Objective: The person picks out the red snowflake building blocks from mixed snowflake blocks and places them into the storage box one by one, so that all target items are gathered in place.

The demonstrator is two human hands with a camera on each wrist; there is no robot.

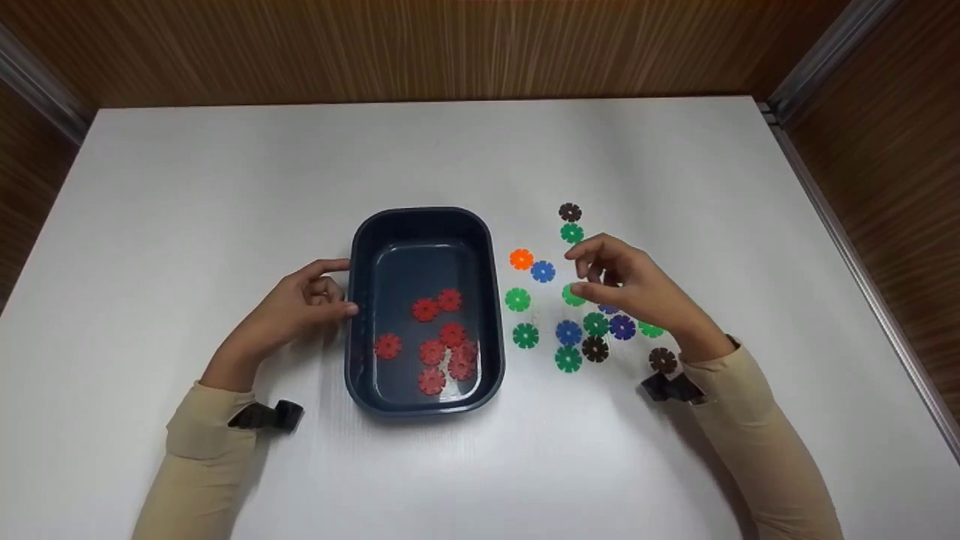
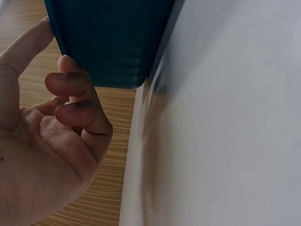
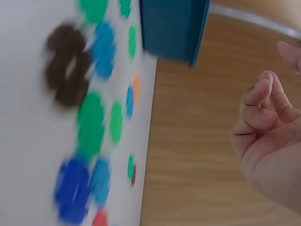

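While my left hand [image 1: 304, 304] steadies the tray [image 1: 360, 247] with loosely curled fingers, eight red discs [image 1: 439, 334] already sit inside. My right hand [image 1: 626, 289] hovers over the mixed pile [image 1: 581, 330], fingers curled, holding nothing; one red maybe left.

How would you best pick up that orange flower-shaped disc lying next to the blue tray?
The orange disc lies flat on the white table, so come straight down from above and pinch its notched rim on two opposite sides. The blue disc sits close at its lower right, so probably place the fingers on the sides away from it. The right hand is nearest.
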